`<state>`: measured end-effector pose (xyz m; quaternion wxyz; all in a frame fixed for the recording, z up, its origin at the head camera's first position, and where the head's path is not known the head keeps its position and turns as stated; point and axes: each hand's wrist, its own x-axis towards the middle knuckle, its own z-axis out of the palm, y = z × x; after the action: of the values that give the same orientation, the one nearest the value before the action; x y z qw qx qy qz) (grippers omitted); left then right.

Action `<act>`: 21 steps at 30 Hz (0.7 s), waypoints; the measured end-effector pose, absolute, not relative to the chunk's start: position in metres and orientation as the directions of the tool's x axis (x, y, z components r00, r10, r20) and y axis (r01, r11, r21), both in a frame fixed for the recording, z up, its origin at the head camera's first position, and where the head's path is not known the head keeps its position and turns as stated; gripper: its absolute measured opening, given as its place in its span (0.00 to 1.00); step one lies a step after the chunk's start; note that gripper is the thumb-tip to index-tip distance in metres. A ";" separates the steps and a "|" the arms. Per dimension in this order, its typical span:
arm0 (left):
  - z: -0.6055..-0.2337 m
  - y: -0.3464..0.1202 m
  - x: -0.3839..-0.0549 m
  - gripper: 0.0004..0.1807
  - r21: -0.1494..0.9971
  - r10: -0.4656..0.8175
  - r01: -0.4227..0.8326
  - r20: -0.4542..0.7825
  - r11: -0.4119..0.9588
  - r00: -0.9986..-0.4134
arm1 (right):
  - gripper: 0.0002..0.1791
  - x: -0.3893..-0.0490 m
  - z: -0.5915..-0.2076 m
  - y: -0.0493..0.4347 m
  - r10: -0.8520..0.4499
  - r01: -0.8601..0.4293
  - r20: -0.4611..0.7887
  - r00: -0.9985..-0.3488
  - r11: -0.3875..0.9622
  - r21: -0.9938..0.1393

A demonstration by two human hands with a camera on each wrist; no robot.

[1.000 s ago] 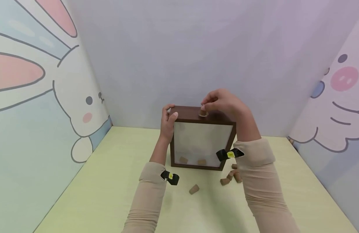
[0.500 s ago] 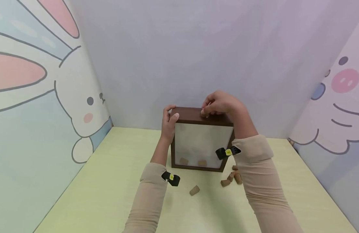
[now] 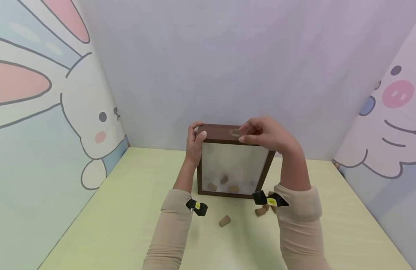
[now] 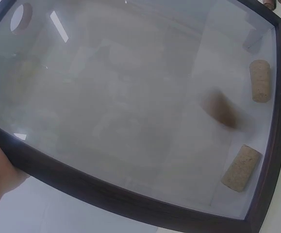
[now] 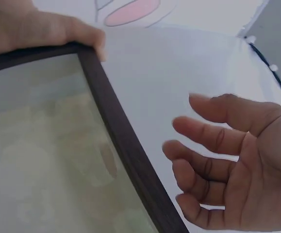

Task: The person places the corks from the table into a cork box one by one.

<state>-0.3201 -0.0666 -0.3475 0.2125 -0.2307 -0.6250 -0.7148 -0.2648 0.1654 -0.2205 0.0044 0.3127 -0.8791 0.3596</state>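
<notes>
A dark brown wooden shadow box (image 3: 216, 132) with a clear front stands upright on the table, a round hole (image 3: 234, 132) in its top edge. My left hand (image 3: 194, 146) grips the top left corner, thumb at the front. Just right of the hole is my right hand (image 3: 270, 135); its fingers (image 5: 203, 136) are loosely bent and hold nothing in the right wrist view. Inside the box, a blurred cork (image 4: 221, 110) is falling. Two more corks lie at the bottom, one cork (image 4: 260, 81) and another cork (image 4: 241, 168).
A single cork (image 3: 224, 221) lies on the pale yellow-green table (image 3: 143, 180) in front of the box. Several corks (image 3: 261, 212) sit to the right, partly hidden by the right sleeve. A plain back wall (image 3: 208, 67) and cartoon-printed side walls surround the table.
My right hand pushed a cork down into the top hole, let it go and drew back slightly right. The cork now falls inside the box. My left hand has stayed put.
</notes>
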 end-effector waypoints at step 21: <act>-0.342 -0.072 -0.314 0.32 0.798 -0.011 0.583 0.589 -0.152 -0.808 | 0.19 -0.233 -0.350 0.181 -0.630 -0.412 0.245 -0.737 0.131 -0.902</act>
<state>-0.3141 -0.0722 -0.3424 0.2055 -0.2317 -0.6180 -0.7226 -0.2328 0.1815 -0.3499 -0.0974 0.3494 -0.7457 0.5589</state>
